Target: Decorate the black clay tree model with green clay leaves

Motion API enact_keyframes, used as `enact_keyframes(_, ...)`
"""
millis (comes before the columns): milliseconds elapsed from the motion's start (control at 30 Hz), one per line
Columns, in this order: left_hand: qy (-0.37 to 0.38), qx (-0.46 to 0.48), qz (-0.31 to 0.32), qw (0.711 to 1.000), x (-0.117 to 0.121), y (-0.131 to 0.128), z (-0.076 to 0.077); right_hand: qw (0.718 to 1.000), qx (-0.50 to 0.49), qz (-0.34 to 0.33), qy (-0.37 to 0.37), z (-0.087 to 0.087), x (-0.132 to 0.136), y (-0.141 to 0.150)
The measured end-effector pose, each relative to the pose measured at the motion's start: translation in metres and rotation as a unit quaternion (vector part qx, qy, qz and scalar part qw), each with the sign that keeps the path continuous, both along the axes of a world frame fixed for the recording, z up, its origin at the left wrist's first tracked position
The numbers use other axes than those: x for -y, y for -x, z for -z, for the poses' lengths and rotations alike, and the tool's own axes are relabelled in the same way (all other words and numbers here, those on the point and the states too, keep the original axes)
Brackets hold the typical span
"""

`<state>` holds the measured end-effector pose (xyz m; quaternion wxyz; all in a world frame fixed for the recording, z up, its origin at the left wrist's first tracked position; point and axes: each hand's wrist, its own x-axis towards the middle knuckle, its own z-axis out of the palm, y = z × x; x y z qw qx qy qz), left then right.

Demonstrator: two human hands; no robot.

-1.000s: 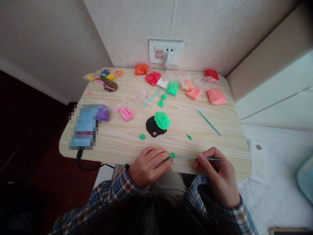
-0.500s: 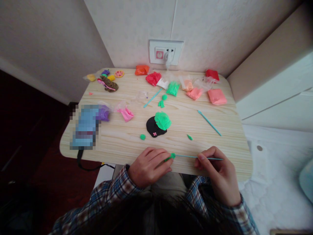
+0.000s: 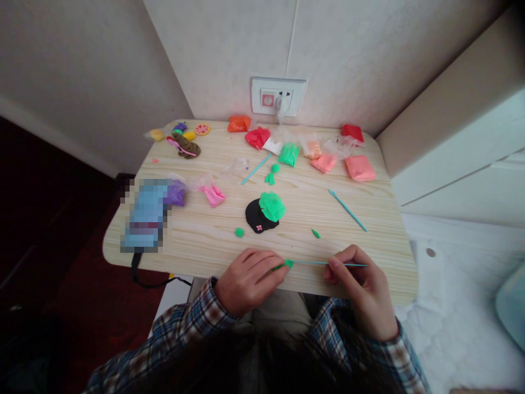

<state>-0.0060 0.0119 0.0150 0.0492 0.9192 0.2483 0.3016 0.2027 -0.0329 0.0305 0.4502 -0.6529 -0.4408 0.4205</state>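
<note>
Green clay (image 3: 289, 264) at table's (image 3: 197, 241) near side, pinched by my L hand (image 3: 248, 280), R hand (image 3: 365, 293) pinching blue tool (image 3: 311, 262) w/ tip at it, approx. same as a sec ago, so prob. still working that bit.

Home bedroom, judging by quilted white bedding (image 3: 467, 334)

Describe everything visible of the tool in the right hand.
The tool is a thin, straight, light-blue rod, smooth and plastic-looking. It lies roughly level across the view, near the front edge of the table. The right hand pinches it between thumb and fingers, hiding part of its length; its right end shows over that hand. Its left end meets the green piece at the left hand's fingertips; whether it pierces or only touches it, I can't tell.
</note>
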Motion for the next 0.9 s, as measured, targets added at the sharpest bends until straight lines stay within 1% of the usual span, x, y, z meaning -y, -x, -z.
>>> enact_keyframes(167,0.015,0.011,-0.011,1.0,0.0006,0.0018,-0.0007,1.0,0.014,0.004,0.01,0.0004,-0.0011,0.0001)
enact_keyframes(333,0.038,0.035,-0.052,0.997,0.0021,0.0045,0.0011,1.0,-0.02,0.005,-0.01,-0.0006,-0.0009,-0.002)
enact_keyframes(600,0.071,0.023,-0.106,0.992,0.0012,0.0018,-0.0009,0.999,-0.039,0.004,-0.012,0.0012,0.0004,-0.0039)
enact_keyframes(900,0.065,0.018,-0.108,0.992,0.001,-0.0007,-0.0013,0.998,-0.068,-0.001,-0.01,0.0012,0.0059,0.0048)
